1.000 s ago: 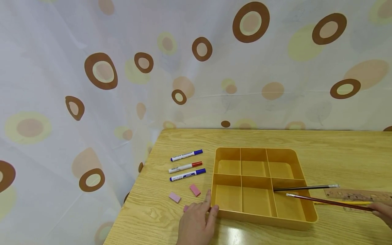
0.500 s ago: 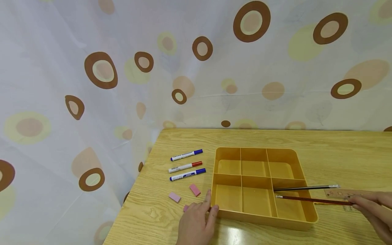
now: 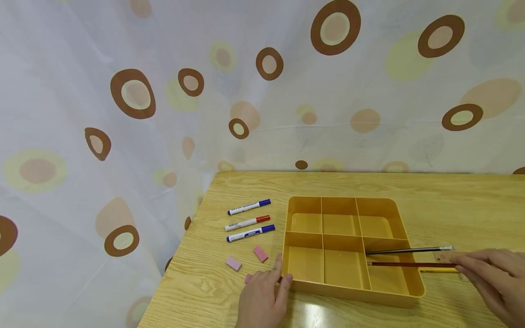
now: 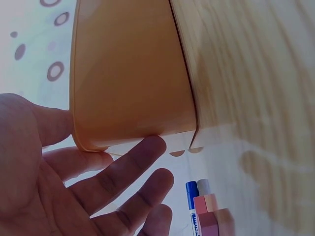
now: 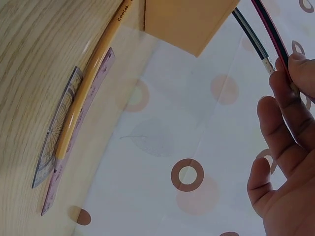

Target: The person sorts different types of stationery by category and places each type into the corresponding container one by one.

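Observation:
A yellow-orange divided tray (image 3: 344, 291) lies on the table. At its near left corner my left hand (image 3: 262, 298) rests on the rim and side wall with fairly straight fingers, seen also at the tray wall (image 4: 133, 73) in the left wrist view. My right hand (image 3: 496, 278) pinches a dark red pencil (image 3: 426, 264) by thumb and fingertips; its far end reaches into the near right compartment. A black pencil (image 3: 410, 250) leans over the right wall of that same compartment. In the right wrist view, my hand (image 5: 290, 132) grips the pencil's end.
Blue and red markers (image 3: 248, 223) lie left of the tray. Pink erasers (image 3: 260, 253) sit close to my left hand. Right of the tray lie a yellow pencil (image 5: 83, 98), a pink ruler (image 5: 78, 128) and a clear protractor (image 5: 54, 132). A patterned cloth (image 3: 246, 91) hangs behind.
My right hand has moved left into view with the dark red pencil, lowering it until it lies across the tray's right wall. My left hand has stayed in place.

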The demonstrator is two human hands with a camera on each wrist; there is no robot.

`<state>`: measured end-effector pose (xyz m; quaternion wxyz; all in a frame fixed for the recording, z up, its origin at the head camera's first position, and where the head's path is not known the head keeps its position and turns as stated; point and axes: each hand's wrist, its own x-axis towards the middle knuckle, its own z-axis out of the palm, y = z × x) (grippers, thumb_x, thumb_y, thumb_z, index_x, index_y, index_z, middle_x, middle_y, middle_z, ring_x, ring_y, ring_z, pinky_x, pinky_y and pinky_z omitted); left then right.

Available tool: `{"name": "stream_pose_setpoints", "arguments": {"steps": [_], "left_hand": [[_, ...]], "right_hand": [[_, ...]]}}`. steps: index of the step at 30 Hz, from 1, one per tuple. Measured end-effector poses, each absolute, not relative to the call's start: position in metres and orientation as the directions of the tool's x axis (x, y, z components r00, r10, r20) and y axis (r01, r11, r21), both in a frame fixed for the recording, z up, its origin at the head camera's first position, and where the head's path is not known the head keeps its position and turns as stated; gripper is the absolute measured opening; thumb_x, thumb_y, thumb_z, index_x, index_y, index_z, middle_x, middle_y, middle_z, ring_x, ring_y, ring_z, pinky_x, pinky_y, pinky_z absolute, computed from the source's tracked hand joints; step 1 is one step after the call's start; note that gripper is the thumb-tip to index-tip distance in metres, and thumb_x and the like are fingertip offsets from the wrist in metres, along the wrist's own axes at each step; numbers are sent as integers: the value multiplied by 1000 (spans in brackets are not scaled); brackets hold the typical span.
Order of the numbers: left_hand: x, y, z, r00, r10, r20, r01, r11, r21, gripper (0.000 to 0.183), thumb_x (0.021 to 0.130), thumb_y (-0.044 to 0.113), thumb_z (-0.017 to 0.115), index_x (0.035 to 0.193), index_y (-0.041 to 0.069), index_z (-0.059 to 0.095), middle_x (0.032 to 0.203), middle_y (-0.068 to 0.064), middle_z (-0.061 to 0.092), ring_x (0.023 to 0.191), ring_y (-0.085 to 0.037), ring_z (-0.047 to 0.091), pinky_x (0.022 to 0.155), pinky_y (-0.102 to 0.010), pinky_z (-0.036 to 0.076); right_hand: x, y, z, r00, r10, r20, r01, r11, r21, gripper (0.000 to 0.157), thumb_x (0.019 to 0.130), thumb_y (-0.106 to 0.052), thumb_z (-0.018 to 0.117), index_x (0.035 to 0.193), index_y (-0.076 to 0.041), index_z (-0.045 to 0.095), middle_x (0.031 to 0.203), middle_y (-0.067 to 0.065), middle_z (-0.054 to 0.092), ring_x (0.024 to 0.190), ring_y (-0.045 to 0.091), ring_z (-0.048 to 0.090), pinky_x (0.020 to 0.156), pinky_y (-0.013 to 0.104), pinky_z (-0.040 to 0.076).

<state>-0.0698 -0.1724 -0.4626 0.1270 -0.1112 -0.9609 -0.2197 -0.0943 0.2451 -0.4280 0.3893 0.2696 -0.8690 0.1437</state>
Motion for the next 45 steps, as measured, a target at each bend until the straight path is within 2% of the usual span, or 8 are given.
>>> {"name": "stream_pose_setpoints", "arguments": {"steps": [6, 10, 20, 31, 37, 41, 43, 45], "left_hand": [[-70, -172, -461, -945, 156, 286, 267, 874, 406, 51, 103, 44, 40, 138, 10, 54, 92, 10, 73, 85, -14, 65, 65, -30, 53], [-70, -172, -460, -943, 158, 292, 271, 874, 403, 52, 103, 44, 40, 138, 10, 54, 92, 10, 73, 85, -13, 65, 67, -31, 53], [-70, -172, -462, -937, 155, 312, 280, 868, 410, 50, 102, 43, 42, 137, 10, 55, 89, 11, 72, 82, -12, 65, 63, -29, 52], [-70, -172, -459, -941, 151, 304, 272, 871, 409, 49, 102, 42, 43, 138, 10, 54, 90, 10, 73, 85, -13, 66, 64, -30, 53], [-71, -172, -460, -941, 147, 304, 267, 874, 407, 49, 102, 41, 44, 138, 10, 54, 92, 10, 73, 85, -13, 66, 65, -31, 53], [-70, -173, -460, -944, 142, 297, 260, 876, 407, 50, 102, 43, 41, 139, 10, 53, 93, 11, 73, 86, -13, 66, 66, -31, 53], [-70, -173, -459, -945, 138, 298, 257, 876, 408, 51, 103, 44, 40, 139, 10, 53, 93, 10, 73, 86, -13, 66, 66, -31, 53], [-70, -174, -459, -944, 136, 299, 255, 876, 409, 51, 103, 44, 40, 138, 10, 54, 93, 10, 73, 86, -13, 66, 66, -31, 53]], "right_hand": [[-97, 232, -429, -504, -342, 793, -585, 811, -22, 58, 102, -51, 38, 86, -13, 79, 74, 4, 67, 58, 14, 54, 64, 29, 33], [-94, 225, -425, -552, -345, 759, -553, 833, -24, 66, 102, -54, 32, 85, -9, 78, 75, 5, 67, 65, 22, 57, 68, 36, 34], [-95, 224, -425, -569, -354, 743, -506, 862, 24, 71, 101, -58, 30, 84, -6, 76, 74, 5, 68, 60, 26, 61, 62, 44, 39], [-106, 243, -433, -446, -289, 847, -641, 764, -77, 63, 94, -57, 51, 85, 0, 76, 64, 11, 66, 50, 8, 57, 51, 9, 40], [-97, 256, -440, -565, -162, 809, -526, 826, -202, 80, 92, -65, 46, 83, 11, 71, 66, 21, 65, 81, -25, 39, 56, 4, 36], [-94, 272, -459, -670, -83, 738, -415, 865, -280, 90, 89, -71, 35, 87, 13, 68, 73, 26, 65, 90, -32, 26, 54, 3, 33], [-97, 285, -479, -720, -21, 694, -369, 858, -357, 81, 91, -64, 42, 91, 13, 67, 79, 30, 65, 92, -33, 24, 56, 1, 31], [-103, 303, -503, -747, 35, 663, -323, 853, -409, 72, 92, -57, 48, 98, 12, 68, 87, 3, 72, 93, -33, 23, 57, 2, 29]]}}
